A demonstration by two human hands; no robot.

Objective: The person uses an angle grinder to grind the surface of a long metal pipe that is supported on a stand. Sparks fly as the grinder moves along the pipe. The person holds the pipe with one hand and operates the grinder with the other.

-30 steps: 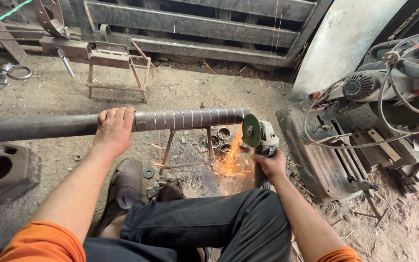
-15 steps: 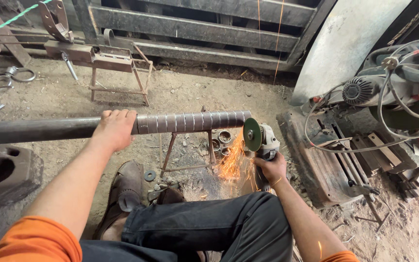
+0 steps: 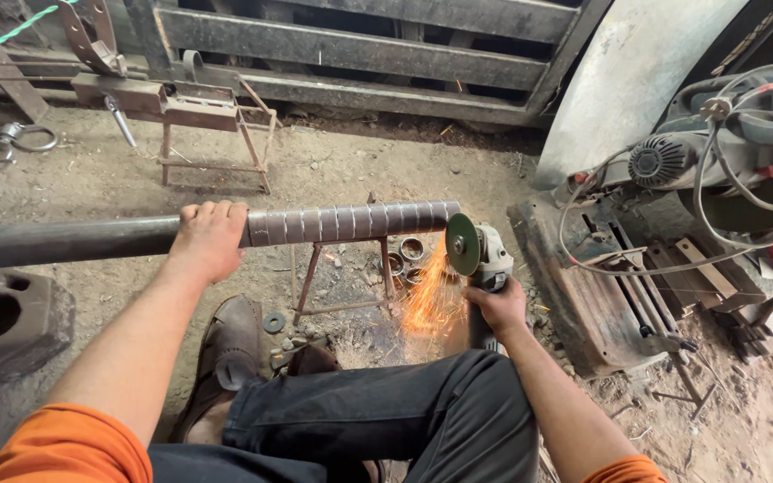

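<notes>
The right hand (image 3: 496, 309) is clenched around the body of an angle grinder (image 3: 485, 268), gripping it from below with the tool pointing away from the person. The grinder's disc (image 3: 462, 243) stands upright and meets the right end of a long steel pipe (image 3: 351, 222), and a fan of orange sparks (image 3: 427, 300) falls from the contact point toward the ground. The left hand (image 3: 210, 237) is closed over the top of the pipe, fingers wrapped across its far side, just left of the section marked with evenly spaced rings. The pipe lies horizontal across the scene, running from the left edge to the disc, and rests on a small metal stand (image 3: 342, 282) beneath the marked section. Several short cut rings (image 3: 404, 255) lie on the dirt floor near the stand's right leg, just below the pipe end. A brown shoe (image 3: 230, 344) is planted on the ground near the stand, below the left hand, with a washer (image 3: 274, 323) just beside it. To the far left stands a second metal stand (image 3: 212, 134). A cut-off saw (image 3: 673, 161) with looped cables sits well to the right.
</notes>
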